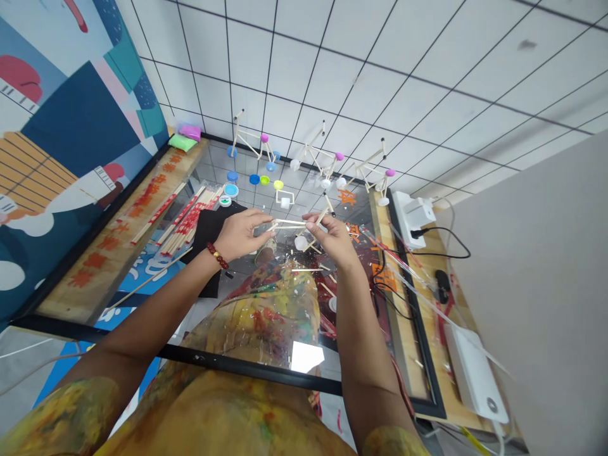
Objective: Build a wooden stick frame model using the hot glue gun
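Observation:
My left hand, with a red bead bracelet at the wrist, pinches the left end of a small frame of pale sticks above the glass table. At the frame's right end, my right hand grips the sticks between thumb and fingers. A white round cap shows just below the frame, close to my right fingers; whether it is joined to the frame is unclear. Behind my hands, a small stick piece with a white cap lies on the glass. Stick scraps are scattered below.
Three stick models with coloured caps stand along the back edge. Red-and-white packs of sticks and a black cloth lie left. Bottle caps sit behind my left hand. A power strip and black cables are on the right.

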`<action>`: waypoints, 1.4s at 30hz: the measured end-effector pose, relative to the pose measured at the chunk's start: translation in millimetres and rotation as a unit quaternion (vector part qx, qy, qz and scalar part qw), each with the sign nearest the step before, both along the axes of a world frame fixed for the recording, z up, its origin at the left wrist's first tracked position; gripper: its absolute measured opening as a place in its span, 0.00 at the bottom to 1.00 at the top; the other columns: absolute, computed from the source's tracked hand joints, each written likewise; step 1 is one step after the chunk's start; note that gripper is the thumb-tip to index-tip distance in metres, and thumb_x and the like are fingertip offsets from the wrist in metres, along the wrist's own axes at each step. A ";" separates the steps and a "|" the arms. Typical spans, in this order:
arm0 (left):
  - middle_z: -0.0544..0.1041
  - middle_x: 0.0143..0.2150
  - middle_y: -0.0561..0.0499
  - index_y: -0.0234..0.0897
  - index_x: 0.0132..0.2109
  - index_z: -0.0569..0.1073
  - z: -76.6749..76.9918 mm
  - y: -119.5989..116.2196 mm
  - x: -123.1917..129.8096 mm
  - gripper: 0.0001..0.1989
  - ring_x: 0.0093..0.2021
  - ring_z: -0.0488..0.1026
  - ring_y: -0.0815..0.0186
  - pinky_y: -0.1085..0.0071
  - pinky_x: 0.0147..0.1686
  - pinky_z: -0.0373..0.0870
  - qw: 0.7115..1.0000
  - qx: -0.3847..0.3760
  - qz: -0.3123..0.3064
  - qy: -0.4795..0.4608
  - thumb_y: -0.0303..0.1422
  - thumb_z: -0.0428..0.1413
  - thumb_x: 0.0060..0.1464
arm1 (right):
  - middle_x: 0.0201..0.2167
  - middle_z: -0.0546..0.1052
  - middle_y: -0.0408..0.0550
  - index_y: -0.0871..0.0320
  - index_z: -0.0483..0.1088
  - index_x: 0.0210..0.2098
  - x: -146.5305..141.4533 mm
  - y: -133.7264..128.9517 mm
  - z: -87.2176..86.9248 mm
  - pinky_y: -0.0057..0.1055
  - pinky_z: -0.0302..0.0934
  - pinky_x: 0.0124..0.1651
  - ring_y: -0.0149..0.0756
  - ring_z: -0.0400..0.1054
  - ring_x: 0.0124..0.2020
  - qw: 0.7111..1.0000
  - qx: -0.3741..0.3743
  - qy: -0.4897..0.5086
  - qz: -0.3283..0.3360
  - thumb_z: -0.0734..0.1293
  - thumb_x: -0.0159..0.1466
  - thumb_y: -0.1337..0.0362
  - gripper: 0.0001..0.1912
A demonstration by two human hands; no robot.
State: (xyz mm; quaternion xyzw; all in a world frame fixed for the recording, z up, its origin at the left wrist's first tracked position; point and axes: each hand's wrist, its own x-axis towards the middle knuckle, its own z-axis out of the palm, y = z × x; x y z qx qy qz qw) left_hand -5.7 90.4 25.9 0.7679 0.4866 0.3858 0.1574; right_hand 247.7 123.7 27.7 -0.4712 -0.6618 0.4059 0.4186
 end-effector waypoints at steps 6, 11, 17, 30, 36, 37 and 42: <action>0.80 0.36 0.51 0.37 0.47 0.82 0.6 9.6 5.7 0.15 0.24 0.65 0.73 0.74 0.27 0.64 0.997 -0.056 -0.044 -0.041 0.36 0.61 0.54 | 0.44 0.81 0.50 0.54 0.73 0.31 -0.6 -1.1 1.7 0.45 0.61 0.58 0.46 0.73 0.49 1.000 0.008 -0.007 0.000 0.71 0.59 0.49 0.15; 0.80 0.41 0.48 0.36 0.49 0.82 0.2 11.9 5.4 0.16 0.25 0.67 0.73 0.74 0.29 0.66 0.994 -0.055 -0.053 -0.072 0.38 0.61 0.56 | 0.44 0.81 0.50 0.54 0.74 0.32 1.9 0.6 1.2 0.46 0.60 0.59 0.46 0.73 0.49 1.000 0.023 -0.019 0.007 0.70 0.59 0.50 0.13; 0.80 0.42 0.47 0.37 0.49 0.82 2.1 8.5 5.6 0.15 0.28 0.70 0.71 0.73 0.32 0.67 0.998 -0.009 -0.053 -0.040 0.38 0.57 0.61 | 0.45 0.81 0.51 0.54 0.74 0.33 2.9 0.7 -0.4 0.46 0.60 0.59 0.47 0.73 0.50 0.999 0.035 -0.019 0.006 0.70 0.59 0.51 0.13; 0.81 0.40 0.47 0.39 0.42 0.83 0.9 9.6 8.9 0.12 0.38 0.77 0.64 0.70 0.40 0.70 0.997 -0.015 -0.057 -0.048 0.35 0.55 0.62 | 0.46 0.80 0.51 0.54 0.76 0.39 0.0 -1.4 3.1 0.48 0.59 0.62 0.48 0.73 0.52 0.999 0.025 -0.034 -0.001 0.73 0.56 0.50 0.17; 0.82 0.43 0.47 0.39 0.46 0.83 -1.3 11.4 7.8 0.12 0.33 0.75 0.67 0.71 0.37 0.70 0.997 -0.042 -0.039 -0.049 0.37 0.58 0.59 | 0.47 0.81 0.51 0.54 0.75 0.35 0.2 -0.3 1.8 0.47 0.60 0.61 0.47 0.73 0.52 1.000 0.012 -0.012 -0.003 0.72 0.57 0.49 0.16; 0.82 0.43 0.48 0.39 0.47 0.82 -2.2 12.2 6.3 0.13 0.30 0.73 0.69 0.72 0.34 0.70 0.997 -0.049 -0.033 -0.042 0.36 0.59 0.57 | 0.46 0.81 0.51 0.54 0.75 0.35 0.5 -0.1 1.3 0.47 0.60 0.61 0.47 0.73 0.51 1.000 0.012 -0.013 -0.005 0.72 0.57 0.49 0.16; 0.83 0.46 0.46 0.39 0.48 0.83 -8.2 16.6 -4.1 0.18 0.31 0.75 0.67 0.72 0.31 0.70 0.996 -0.092 -0.019 0.004 0.36 0.64 0.49 | 0.46 0.81 0.51 0.54 0.75 0.36 1.3 0.9 -0.8 0.47 0.59 0.62 0.47 0.73 0.52 1.000 0.020 -0.017 -0.009 0.72 0.57 0.49 0.16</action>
